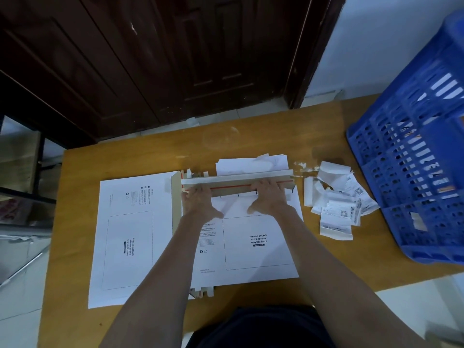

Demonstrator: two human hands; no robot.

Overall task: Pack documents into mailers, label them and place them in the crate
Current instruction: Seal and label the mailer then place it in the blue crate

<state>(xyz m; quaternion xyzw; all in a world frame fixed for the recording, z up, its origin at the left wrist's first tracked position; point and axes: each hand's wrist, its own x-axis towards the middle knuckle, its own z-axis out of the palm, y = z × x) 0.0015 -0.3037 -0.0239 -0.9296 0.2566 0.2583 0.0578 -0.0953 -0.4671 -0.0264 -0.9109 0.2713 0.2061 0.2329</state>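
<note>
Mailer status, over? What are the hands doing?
Left hand and right hand press mailer flap flat. Labels wait beside. Crate clear.

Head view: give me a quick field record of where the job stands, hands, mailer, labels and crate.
left hand: flat, pressing the flap down
right hand: flat, pressing the same flap
mailer: on the table, waybill box bare, flap being folded over
spare mailer: lies to its left, unlabelled
papers: beyond the flap
labels: loose pile right of the mailer
crate: blue, far right, tilted
</note>
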